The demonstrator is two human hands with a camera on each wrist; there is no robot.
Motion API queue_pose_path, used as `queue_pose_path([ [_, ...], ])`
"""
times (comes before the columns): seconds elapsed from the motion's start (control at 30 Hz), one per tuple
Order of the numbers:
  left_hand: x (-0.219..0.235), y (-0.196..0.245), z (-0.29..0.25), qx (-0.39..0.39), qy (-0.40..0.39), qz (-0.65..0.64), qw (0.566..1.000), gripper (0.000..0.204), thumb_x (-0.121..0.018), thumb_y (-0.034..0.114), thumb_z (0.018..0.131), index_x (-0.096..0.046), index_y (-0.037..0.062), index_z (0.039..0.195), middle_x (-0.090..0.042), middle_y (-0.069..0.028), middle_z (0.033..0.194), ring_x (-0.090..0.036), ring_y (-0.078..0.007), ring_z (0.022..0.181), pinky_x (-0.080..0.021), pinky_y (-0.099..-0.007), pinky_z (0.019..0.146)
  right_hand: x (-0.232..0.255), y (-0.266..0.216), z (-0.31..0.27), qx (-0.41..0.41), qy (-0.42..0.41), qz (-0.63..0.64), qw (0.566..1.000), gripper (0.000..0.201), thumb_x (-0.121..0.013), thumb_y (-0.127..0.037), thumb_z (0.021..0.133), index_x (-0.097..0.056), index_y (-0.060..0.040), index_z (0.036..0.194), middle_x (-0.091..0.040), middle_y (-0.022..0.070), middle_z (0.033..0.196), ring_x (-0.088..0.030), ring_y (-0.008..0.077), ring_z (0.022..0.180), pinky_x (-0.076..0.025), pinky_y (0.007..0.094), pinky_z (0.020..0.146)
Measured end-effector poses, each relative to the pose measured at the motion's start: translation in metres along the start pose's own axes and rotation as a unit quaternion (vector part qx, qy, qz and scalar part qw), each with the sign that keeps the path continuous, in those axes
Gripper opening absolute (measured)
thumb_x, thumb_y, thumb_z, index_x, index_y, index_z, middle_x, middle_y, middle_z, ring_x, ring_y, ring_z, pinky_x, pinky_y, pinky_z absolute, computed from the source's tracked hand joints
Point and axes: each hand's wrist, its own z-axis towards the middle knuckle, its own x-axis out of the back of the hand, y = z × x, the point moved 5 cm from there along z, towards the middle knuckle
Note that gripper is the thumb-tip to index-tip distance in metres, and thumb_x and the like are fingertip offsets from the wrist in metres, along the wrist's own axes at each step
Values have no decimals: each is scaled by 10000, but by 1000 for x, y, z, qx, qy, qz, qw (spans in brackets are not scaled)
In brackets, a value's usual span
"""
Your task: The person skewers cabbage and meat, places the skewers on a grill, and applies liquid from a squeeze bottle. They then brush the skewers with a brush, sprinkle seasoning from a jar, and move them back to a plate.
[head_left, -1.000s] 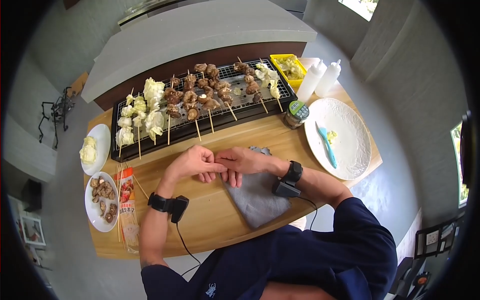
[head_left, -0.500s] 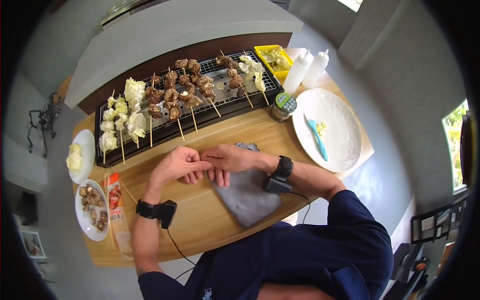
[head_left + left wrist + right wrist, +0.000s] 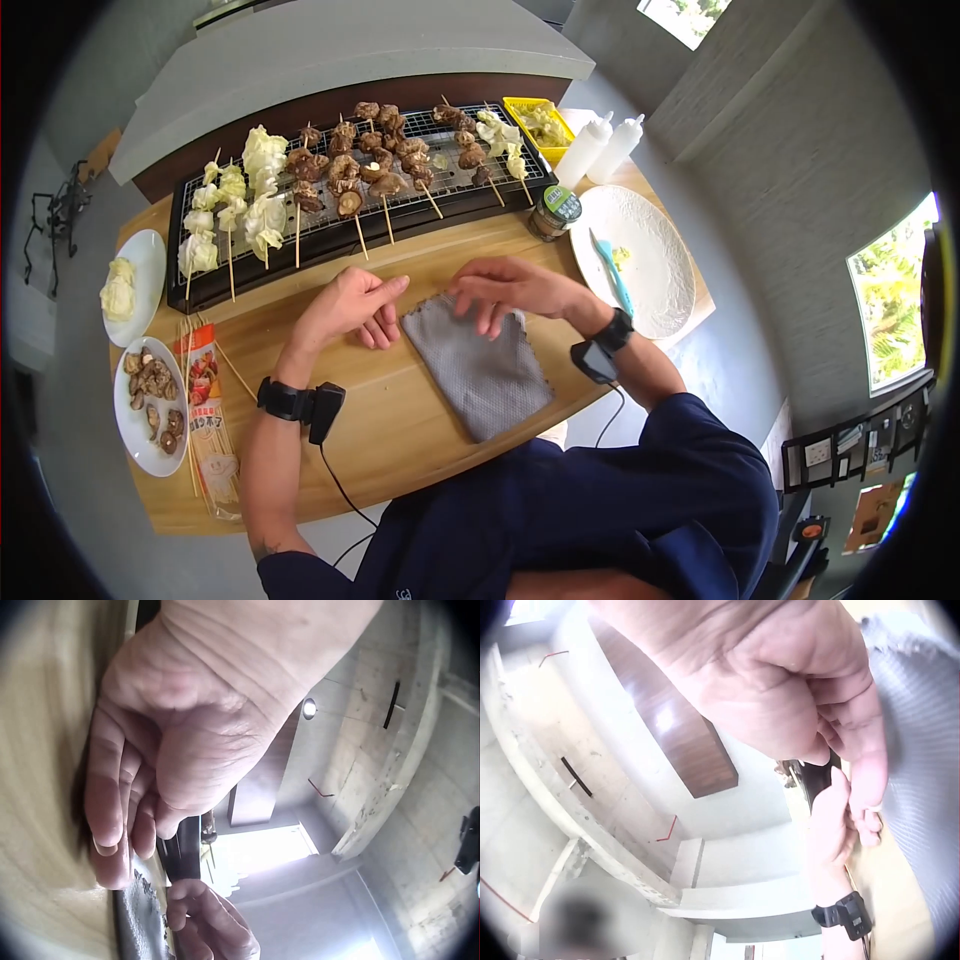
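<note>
My left hand (image 3: 350, 308) is low over the wooden table (image 3: 340, 400), its fingers loosely bent and the thumb pointing toward the other hand. Nothing shows between its fingers in the left wrist view. To its right, my right hand (image 3: 515, 290) hovers over the upper part of a folded grey cloth (image 3: 480, 370), fingers relaxed and holding nothing. A gap separates the two hands. Beyond them stands a black grill (image 3: 470, 200) bearing mushroom skewers (image 3: 345, 175) and cabbage skewers (image 3: 265, 190).
On the left lie a plate with cabbage (image 3: 150, 270), a plate of mushrooms (image 3: 140, 455) and a packet of skewers (image 3: 208, 400). Rightward are a green-lidded jar (image 3: 555, 212), two white squeeze bottles (image 3: 583, 150), a yellow basket (image 3: 556, 155) and a large plate (image 3: 660, 260) with a blue brush (image 3: 612, 270).
Earlier the hands met at their fingertips; now they have parted, the right one moving rightward over the cloth. The head view has shifted, so the table items appear further left.
</note>
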Motion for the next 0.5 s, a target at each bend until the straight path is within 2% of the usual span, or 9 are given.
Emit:
queue_pose_path([
  [0.07, 0, -1, 0, -4, -3, 1, 1000, 587, -560, 468, 1031, -625, -25, 719, -710, -165, 693, -692, -198, 519, -531, -260, 431, 24, 1, -19, 14, 97, 10, 995, 412, -470, -316, 1093, -547, 23, 1316, -684, 114, 1108, -697, 160, 785, -607, 271, 674],
  [0.1, 1, -1, 0, -6, -4, 7, 1000, 592, -547, 471, 1037, -624, -20, 715, -710, -164, 692, -693, -197, 520, -529, -258, 429, 32, 1, -26, 13, 97, 7, 995, 412, -470, -316, 1093, -547, 23, 1316, -684, 114, 1108, -697, 160, 785, -607, 271, 674],
  [0.17, 0, 1, -1, -4, -2, 10, 1000, 590, -550, 468, 1036, -624, -21, 716, -710, -162, 691, -694, -198, 521, -529, -258, 429, 54, 5, -37, 48, 194, 164, 966, 429, -454, -307, 1100, -508, 27, 1363, -666, 103, 1167, -687, 145, 794, -601, 251, 694],
  [0.2, 0, 2, -1, 0, -1, 15, 1000, 588, -552, 466, 1036, -624, -22, 716, -710, -160, 691, -695, -199, 523, -529, -258, 430, 62, 7, -39, 62, 216, 210, 951, 430, -434, -310, 1106, -495, 21, 1373, -654, 98, 1198, -672, 135, 813, -591, 240, 707],
  [0.3, 0, 1, 0, 0, 0, 15, 1000, 588, -556, 472, 1033, -622, -20, 717, -709, -158, 687, -697, -200, 526, -527, -258, 429, 76, 6, -36, 116, 241, 269, 925, 443, -410, -337, 1110, -495, 18, 1360, -649, 97, 1207, -659, 135, 836, -583, 239, 716],
  [0.33, 0, 1, 0, 1, -1, 17, 1000, 588, -556, 472, 1033, -622, -20, 717, -709, -158, 687, -697, -200, 526, -527, -258, 429, 82, 6, -32, 117, 231, 289, 922, 432, -436, -359, 1100, -499, 14, 1310, -651, 98, 1164, -677, 156, 880, -591, 276, 740],
  [0.5, 0, 2, -1, -6, 7, 10, 1000, 580, -571, 459, 1029, -611, -27, 716, -699, -163, 688, -711, -218, 546, -538, -265, 425, 95, -4, -11, 112, 229, 320, 913, 404, -412, -358, 1107, -521, -5, 1272, -666, 66, 1107, -663, 127, 847, -583, 258, 712],
])
